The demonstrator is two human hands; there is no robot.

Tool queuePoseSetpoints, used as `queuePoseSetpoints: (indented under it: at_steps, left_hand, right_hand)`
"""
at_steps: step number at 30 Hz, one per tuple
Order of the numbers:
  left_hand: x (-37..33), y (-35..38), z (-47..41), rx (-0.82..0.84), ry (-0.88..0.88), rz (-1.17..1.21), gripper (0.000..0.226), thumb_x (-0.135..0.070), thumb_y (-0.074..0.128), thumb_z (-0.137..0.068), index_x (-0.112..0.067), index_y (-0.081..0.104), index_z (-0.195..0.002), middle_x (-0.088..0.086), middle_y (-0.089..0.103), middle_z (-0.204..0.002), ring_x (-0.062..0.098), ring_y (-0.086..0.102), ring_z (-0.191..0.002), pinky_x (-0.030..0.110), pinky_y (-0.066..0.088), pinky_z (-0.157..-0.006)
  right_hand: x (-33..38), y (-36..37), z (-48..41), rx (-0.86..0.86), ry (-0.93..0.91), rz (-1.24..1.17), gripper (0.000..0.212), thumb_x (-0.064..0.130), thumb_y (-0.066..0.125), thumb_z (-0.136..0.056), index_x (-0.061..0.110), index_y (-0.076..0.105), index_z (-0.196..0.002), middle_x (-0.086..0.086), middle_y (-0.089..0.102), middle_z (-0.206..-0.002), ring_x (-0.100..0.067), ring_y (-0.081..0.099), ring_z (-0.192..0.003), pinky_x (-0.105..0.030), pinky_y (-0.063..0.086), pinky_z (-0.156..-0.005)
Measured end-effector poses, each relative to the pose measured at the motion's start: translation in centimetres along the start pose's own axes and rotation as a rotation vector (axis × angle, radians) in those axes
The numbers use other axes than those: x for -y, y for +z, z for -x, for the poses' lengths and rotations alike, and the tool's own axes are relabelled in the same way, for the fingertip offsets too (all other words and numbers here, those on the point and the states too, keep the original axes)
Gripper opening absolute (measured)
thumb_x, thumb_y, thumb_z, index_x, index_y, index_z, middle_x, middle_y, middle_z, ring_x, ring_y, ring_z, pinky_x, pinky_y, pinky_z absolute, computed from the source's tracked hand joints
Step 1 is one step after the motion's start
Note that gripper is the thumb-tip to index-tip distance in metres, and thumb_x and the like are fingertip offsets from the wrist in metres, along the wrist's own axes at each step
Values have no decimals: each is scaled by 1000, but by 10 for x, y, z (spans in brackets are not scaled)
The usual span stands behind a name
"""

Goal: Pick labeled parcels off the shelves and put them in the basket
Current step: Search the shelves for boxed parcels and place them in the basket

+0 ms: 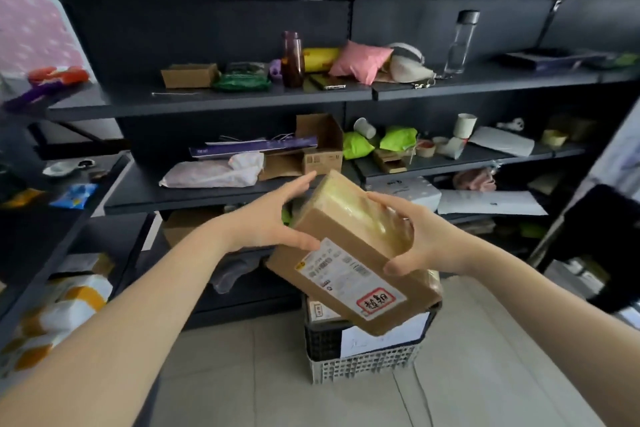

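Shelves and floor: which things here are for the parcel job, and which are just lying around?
For the job: labeled brown box, gripped by the right hand, with the left hand at its side; basket on the floor below, with parcels in it.
Just lying about: clear bottle, dark red bottle, paper cup, tape roll.

The brown tape-wrapped cardboard parcel [353, 253] sits tilted between the left hand [270, 218], at its left side, and the right hand [429, 236], which grips its right end. Below it, the grey plastic lattice basket [363, 364] stands on the pale tiled floor [277, 374], before the dark metal shelves [207, 104].
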State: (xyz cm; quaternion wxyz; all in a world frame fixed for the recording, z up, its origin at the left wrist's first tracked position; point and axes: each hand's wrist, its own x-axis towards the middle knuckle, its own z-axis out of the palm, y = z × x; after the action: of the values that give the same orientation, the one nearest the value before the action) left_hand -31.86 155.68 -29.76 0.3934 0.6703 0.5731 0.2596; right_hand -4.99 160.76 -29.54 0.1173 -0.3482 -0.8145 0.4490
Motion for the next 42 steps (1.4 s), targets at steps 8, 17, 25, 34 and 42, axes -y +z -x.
queuePoseSetpoints:
  at_steps: [8,17,25,34,42]
  left_hand:
    - [8,20,-126,-69,17,84,118,-39,93,-45,-47,27,-142,-13,43,-138,1,43,-124,30,39,-102]
    - [77,65,-272,-347,-342,594,102,-16,92,-43,-44,45,-130,1,61,-122,21,61,-109,43,54,-83]
    - [166,129,-342,-440,-711,738,99,-38,88,-39,-36,48,-130,3,66,-112,26,63,-101,52,52,-86]
    - [269,238,-384,-244,-1042,834,55,-55,74,-64,-37,57,-113,-1,67,-109,24,59,-102,60,50,-84]
    - [350,321,-407,-227,-1154,958,40,-54,61,-82,-25,60,-110,1,69,-107,22,62,-99,55,50,-88]
  right_hand:
    - [-79,-87,-72,72,16,173,100,35,74,-61,49,18,-143,21,32,-136,0,37,-119,-15,34,-88]
    - [-244,-165,-165,-79,288,-443,82,39,75,-67,41,35,-139,14,41,-140,-5,52,-111,-26,45,-96]
    - [-366,-110,-237,-143,576,-645,31,40,50,-94,26,51,-123,3,71,-100,-14,63,-99,-37,50,-82]
    - [-508,-29,-260,-215,935,-463,35,47,44,-95,19,52,-113,-2,71,-91,-25,67,-88,-46,50,-92]
    - [-557,-4,-270,-127,981,-48,47,39,36,-99,20,32,-142,-6,62,-103,-27,57,-98,-32,38,-78]
